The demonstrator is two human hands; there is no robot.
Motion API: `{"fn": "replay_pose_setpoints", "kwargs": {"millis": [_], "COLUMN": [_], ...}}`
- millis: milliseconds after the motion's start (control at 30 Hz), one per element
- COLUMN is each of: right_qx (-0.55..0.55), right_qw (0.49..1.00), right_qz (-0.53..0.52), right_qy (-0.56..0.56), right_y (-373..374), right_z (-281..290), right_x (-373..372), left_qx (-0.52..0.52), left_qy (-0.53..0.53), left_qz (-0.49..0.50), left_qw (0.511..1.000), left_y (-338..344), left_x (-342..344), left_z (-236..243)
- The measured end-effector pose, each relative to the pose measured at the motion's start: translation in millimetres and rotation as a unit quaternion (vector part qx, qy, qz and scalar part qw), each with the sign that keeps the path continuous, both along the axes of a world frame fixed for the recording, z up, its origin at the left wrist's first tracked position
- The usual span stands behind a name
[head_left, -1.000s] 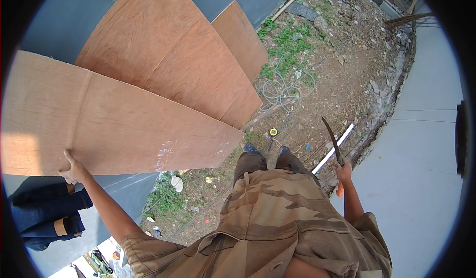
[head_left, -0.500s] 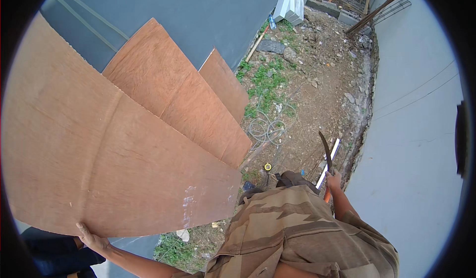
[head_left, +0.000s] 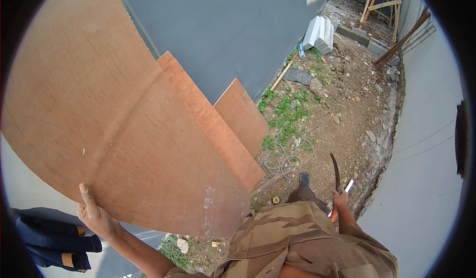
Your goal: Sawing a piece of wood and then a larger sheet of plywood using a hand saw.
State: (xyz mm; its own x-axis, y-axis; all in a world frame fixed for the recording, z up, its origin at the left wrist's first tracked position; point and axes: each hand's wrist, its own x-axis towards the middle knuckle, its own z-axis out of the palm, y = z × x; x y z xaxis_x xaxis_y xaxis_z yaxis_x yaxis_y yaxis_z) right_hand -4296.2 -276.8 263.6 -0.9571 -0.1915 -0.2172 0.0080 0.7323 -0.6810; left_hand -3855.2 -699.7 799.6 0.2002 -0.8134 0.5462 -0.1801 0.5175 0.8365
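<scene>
My left hand (head_left: 99, 219) grips the lower edge of a large brown plywood sheet (head_left: 124, 124). The thumb lies on the sheet's face and the fingers go behind it, mostly hidden. This sheet leans over a second, redder plywood sheet (head_left: 218, 129), which shows only as a strip. Beyond it a smaller board (head_left: 243, 112) rests against the grey wall. On the right, my right hand (head_left: 340, 198) is closed round a tool with a long, narrow, dark curved blade (head_left: 336, 170). Orange shows just below that hand, and the tool's exact kind is unclear.
A yellow tape measure (head_left: 276, 199) and a looped grey hose or cable (head_left: 280, 163) lie on the dirt. White blocks (head_left: 320, 34), a wooden-handled tool (head_left: 284, 74) and rusty bars (head_left: 404, 40) are farther off. A pale wall (head_left: 421, 179) runs along the right; dark clothing (head_left: 54, 238) hangs lower left.
The large sheet has swung up and now covers more of the redder sheet. My left hand has risen with its edge. The view has shifted, and my foot shows farther forward.
</scene>
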Motion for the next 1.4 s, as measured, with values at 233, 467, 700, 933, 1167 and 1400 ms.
{"fn": "replay_pose_setpoints", "kwargs": {"millis": [233,467,700,933,1167,1400], "right_qx": [0.092,0.084,-0.035,0.036,0.063,0.017], "right_qw": [0.987,0.993,0.993,0.986,0.983,0.986], "right_qz": [-0.087,-0.005,0.020,0.144,0.150,0.134], "right_qy": [-0.102,-0.080,-0.108,-0.080,-0.084,-0.099], "right_y": [-7.8,-60.8,-127.1,-114.9,-135.0,-133.6], "right_z": [-76.4,-45.6,37.3,36.0,67.5,36.4], "right_x": [-130.8,-281.0,-299.1,-251.5,-232.3,-258.0], "left_qx": [-0.076,-0.067,-0.085,-0.053,-0.025,-0.056], "left_qy": [-0.023,-0.031,-0.058,-0.040,-0.003,-0.036], "left_qz": [0.085,0.162,0.254,0.235,0.179,0.105], "left_qw": [0.993,0.984,0.962,0.970,0.983,0.992], "left_y": [24.6,87.1,163.4,220.8,195.0,88.3], "left_x": [-77.9,-73.5,-59.7,8.1,-4.1,-104.6], "left_z": [22.9,25.4,10.8,0.8,40.5,97.3]}}
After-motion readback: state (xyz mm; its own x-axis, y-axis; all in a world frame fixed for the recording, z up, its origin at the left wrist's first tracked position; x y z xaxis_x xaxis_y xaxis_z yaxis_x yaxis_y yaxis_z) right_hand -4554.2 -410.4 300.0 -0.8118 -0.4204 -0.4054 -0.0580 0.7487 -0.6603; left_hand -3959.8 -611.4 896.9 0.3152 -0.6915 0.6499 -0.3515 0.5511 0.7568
